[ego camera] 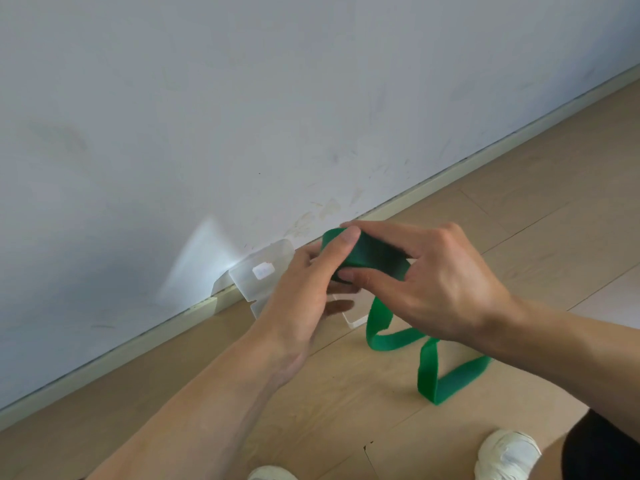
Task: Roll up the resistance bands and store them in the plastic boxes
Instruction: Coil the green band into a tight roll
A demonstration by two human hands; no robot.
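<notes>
Band [372, 259], green, partly rolled: coil held above floor [519, 237] between left hand [304, 289] and right hand [426, 282], both curled round it, seemingly to keep turns tight; loose tail trails down; open box [259, 271] waits by wall [242, 98].

A light wood plank floor [346, 403] carries everything — it meets a pale skirting board [450, 174] at the wall. A clear plastic box [263, 271] sits on it by that board, the loose tail of a green resistance band [446, 372] trails nearby, and two white shoes [507, 455] stand at the near edge.
</notes>
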